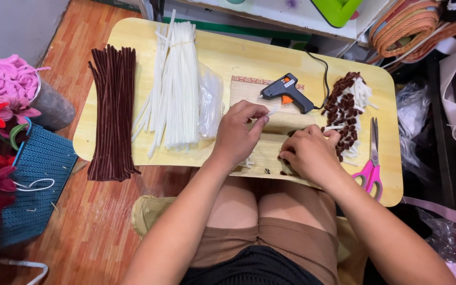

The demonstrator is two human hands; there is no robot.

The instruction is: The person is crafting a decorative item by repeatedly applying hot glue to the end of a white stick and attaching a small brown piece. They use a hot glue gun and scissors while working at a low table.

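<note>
Left hand (237, 133) grip: pinching white stem (271, 112) above woven mat (270, 150) on counter (238, 58). Right hand (308, 154) grip: closed on brown piece (282, 156). Stem likely light, bendable; best held near end.

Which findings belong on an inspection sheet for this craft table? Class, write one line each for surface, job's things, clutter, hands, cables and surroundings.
Surface: small wooden lap table with a woven mat on it.
Job's things: thin white piece; pile of brown-tipped white pieces; glue gun.
Clutter: brown stems, white stems, pink scissors.
Hands: left hand pinches the white piece; right hand rests on the mat, contents hidden.
Cables: black cord runs from the glue gun off the table.
Surroundings: blue basket and craft flowers on the floor.
</note>
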